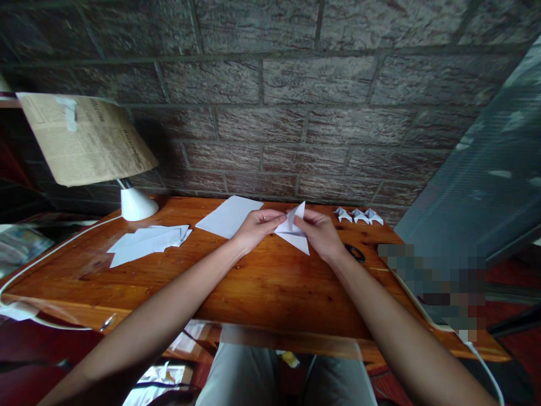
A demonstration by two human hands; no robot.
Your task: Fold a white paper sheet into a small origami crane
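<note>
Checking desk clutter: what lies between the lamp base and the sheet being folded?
In the head view, between the lamp base and the folded sheet lie a flat white sheet and a paper pile.

- A white folded paper [292, 230] is seen just above the centre of the frame, over the wooden table.
- It is creased into sharp triangular flaps: one point is raised upward, another is angled down to the right.
- It is pinched at its left and right sides between fingertips, lifted slightly off the wood.
</note>
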